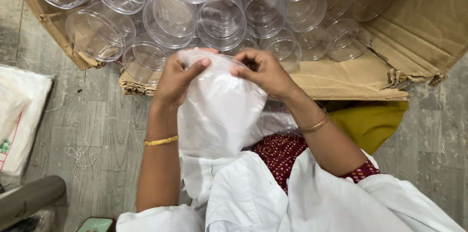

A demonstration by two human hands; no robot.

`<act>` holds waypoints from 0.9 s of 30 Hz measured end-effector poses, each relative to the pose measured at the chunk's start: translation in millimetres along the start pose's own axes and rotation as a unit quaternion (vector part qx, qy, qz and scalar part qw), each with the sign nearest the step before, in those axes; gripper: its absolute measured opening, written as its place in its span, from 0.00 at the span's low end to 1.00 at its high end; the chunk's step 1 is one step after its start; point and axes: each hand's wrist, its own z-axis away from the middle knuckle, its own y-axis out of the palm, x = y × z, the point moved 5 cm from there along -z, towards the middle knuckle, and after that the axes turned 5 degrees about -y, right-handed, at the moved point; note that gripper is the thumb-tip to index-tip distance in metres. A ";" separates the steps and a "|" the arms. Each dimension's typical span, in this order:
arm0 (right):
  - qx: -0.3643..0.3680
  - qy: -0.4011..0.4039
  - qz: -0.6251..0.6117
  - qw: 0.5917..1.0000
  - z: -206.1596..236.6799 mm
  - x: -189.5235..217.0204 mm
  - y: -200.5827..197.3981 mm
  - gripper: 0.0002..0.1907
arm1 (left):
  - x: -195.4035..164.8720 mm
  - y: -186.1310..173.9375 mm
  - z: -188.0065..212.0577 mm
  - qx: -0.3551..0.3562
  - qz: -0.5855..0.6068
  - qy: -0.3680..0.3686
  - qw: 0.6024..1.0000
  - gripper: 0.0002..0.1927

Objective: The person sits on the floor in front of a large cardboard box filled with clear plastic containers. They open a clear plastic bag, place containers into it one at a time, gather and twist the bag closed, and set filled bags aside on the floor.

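Both hands, left hand (176,80) and right hand (265,72), pinch the plastic bag (218,110)

A large open cardboard box (419,27) lies on its side across the top of the view, its torn front flap resting on the floor. Inside it, many clear plastic cups (222,20) lie stacked in rows with their round ends facing out. The floor (97,129) is grey wood-pattern planking; a tangle of white string (80,156) lies on it at lower left. A white sack (17,115) with some red and green print sits at the left edge. A grey cylindrical object (27,200) shows at bottom left. Mustard-yellow cloth (370,122) lies beneath the box's flap.
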 end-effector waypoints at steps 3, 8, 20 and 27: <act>-0.042 0.008 -0.010 0.999 9.2 -1.2 -2.5 0.09 | 12.9 -12.4 9.2 -0.091 0.027 0.061 0.994 0.11; -0.072 -0.017 0.123 0.990 19.9 8.2 8.4 0.08 | 21.5 -15.8 26.5 -0.143 0.034 0.186 0.971 0.08; -0.080 -0.049 -0.117 0.989 -7.8 22.8 12.5 0.13 | 39.0 -30.6 34.8 -0.169 0.059 0.115 0.977 0.17; 0.036 -0.038 -0.106 0.993 -8.3 -5.1 24.2 0.13 | 39.9 -19.7 37.4 -0.107 0.080 0.088 0.987 0.20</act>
